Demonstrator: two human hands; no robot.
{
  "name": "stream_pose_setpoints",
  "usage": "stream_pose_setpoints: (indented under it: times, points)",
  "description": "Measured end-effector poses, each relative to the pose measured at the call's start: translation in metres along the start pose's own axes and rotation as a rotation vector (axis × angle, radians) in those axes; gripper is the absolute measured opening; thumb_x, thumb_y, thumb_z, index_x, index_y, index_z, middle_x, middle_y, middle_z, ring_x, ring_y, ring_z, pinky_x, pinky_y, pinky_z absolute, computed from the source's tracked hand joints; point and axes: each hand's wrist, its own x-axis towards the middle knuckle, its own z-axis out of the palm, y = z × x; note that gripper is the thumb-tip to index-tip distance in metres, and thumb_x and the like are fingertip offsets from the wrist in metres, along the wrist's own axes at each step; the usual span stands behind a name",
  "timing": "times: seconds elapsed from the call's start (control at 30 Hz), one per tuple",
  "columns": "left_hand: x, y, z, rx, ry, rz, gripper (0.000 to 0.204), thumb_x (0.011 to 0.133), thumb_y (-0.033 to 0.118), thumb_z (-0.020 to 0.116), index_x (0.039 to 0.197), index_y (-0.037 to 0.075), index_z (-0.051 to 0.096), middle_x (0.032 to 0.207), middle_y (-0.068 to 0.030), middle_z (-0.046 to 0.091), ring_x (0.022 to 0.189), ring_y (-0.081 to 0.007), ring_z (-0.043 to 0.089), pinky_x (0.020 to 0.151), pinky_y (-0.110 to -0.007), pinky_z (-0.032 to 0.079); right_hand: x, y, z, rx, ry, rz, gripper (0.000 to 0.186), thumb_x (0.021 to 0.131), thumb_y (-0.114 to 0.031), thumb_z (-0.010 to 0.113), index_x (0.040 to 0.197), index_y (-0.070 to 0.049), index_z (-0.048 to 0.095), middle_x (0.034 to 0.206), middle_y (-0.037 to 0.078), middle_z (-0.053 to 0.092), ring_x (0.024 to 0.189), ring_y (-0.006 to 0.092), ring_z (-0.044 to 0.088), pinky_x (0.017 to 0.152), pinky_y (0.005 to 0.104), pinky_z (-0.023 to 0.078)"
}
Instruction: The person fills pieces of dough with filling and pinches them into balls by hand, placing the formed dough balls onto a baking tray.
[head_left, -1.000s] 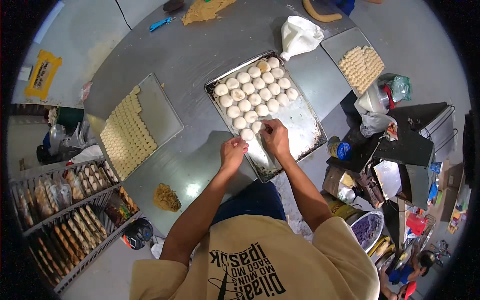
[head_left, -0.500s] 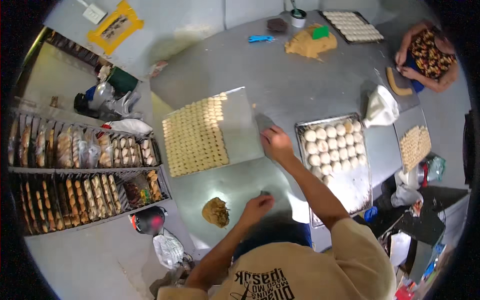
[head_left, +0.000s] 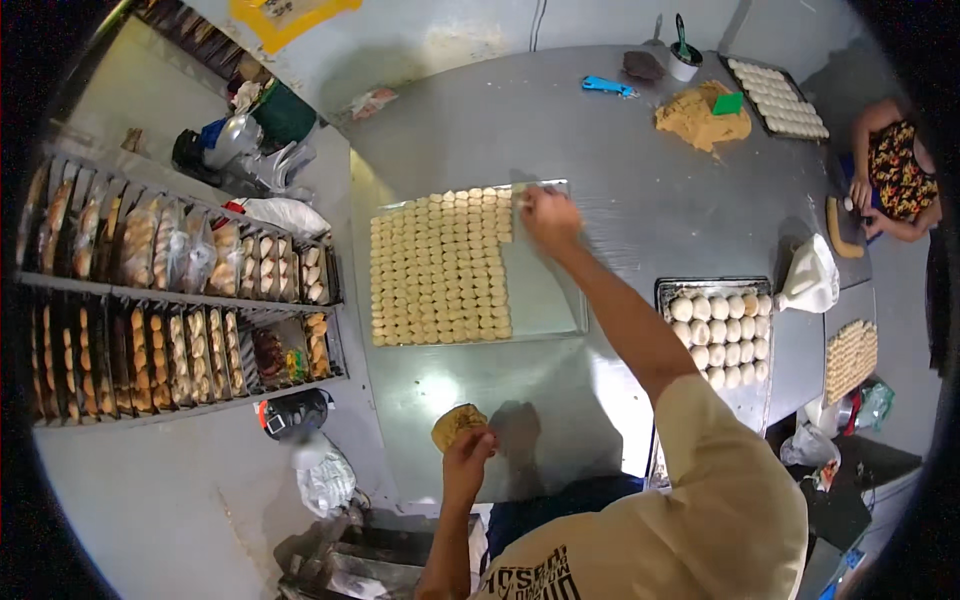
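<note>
Two bare hands work over a grey metal table point(head_left: 620, 150) seen from above. The right hand point(head_left: 548, 217), at the centre of the frame, is curled with fingers pinched at the top edge of a flat baking tray point(head_left: 545, 300), beside the last small pale dough piece point(head_left: 505, 200) of the top row; whether it grips a piece cannot be told. The left hand point(head_left: 468, 448), at lower centre, closes loosely on a tan lump of dough point(head_left: 456, 422) at the table's near edge.

The dough pieces fill the tray's left two thirds in tight rows. They look soft, light and easily dented — best lifted by the sides with fingertips, not squeezed. The lump likely gives and tears easily.

A second tray of round white dough balls point(head_left: 720, 325) sits at right of centre. At upper right lie a large tan dough mass point(head_left: 695, 118) with a green scraper point(head_left: 728, 103) and a blue tool point(head_left: 608, 87). Another person's hands point(head_left: 862, 200) show at the far right edge.

At left, a wire rack point(head_left: 160, 300) holds clear bags of baked goods. A yellow sign point(head_left: 290, 12) hangs at the top of the frame — its print too small to read.
</note>
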Motion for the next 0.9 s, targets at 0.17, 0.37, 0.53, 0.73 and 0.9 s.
stream_pose_setpoints:
  times: [0.17,0.37,0.53,0.73,0.9]
  points:
    - [0.034,0.046,0.028,-0.252,-0.116,-0.038,0.039,0.11,0.03,0.07,0.131,-0.003,0.073,0.117,-0.012,0.078,0.103,-0.0216,0.074,0.091,-0.039,0.061,-0.117,-0.035,-0.093,1.038,-0.277,0.184,0.022,0.09,0.008,0.077,0.108,-0.004,0.075,0.104,0.006,0.076,0.094,0.0148,0.075,0.079,0.0294,0.061]
    - [0.01,0.153,0.057,-0.495,-0.363,0.124,0.03,0.11,0.021,0.069,0.131,0.0,0.073,0.117,-0.0093,0.078,0.106,-0.0189,0.072,0.087,-0.035,0.057,-0.203,-0.114,-0.218,1.012,-0.187,-0.093,0.031,0.089,0.018,0.071,0.114,-0.001,0.074,0.127,0.011,0.07,0.116,0.0189,0.072,0.097,0.0322,0.062]
    - [-0.013,0.129,0.036,-0.446,-0.332,0.29,0.023,0.107,0.009,0.071,0.127,-0.002,0.074,0.117,-0.0116,0.078,0.104,-0.0199,0.073,0.09,-0.037,0.058,-0.253,-0.169,-0.261,1.155,-0.212,0.213,0.028,0.09,0.008,0.078,0.117,0.001,0.075,0.116,0.007,0.074,0.106,0.0147,0.073,0.088,0.0302,0.062]
    - [-0.037,0.088,-0.017,-0.538,-0.486,0.273,0.029,0.104,0.003,0.073,0.13,-0.007,0.068,0.116,-0.0172,0.078,0.1,-0.0229,0.075,0.09,-0.039,0.062,-0.308,-0.207,-0.22,1.1,-0.273,0.384,0.028,0.096,-0.004,0.083,0.123,0.004,0.077,0.098,0.01,0.078,0.077,0.0133,0.071,0.071,0.0292,0.059]
    - [-0.026,0.034,-0.11,-0.463,-0.274,0.143,0.029,0.103,0.011,0.078,0.126,-0.006,0.07,0.114,-0.0144,0.078,0.093,-0.0209,0.076,0.08,-0.034,0.063,-0.367,-0.212,-0.146,1.16,-0.328,0.405,0.03,0.095,-0.005,0.081,0.123,0.005,0.076,0.102,0.012,0.078,0.078,0.0201,0.074,0.073,0.0341,0.061]
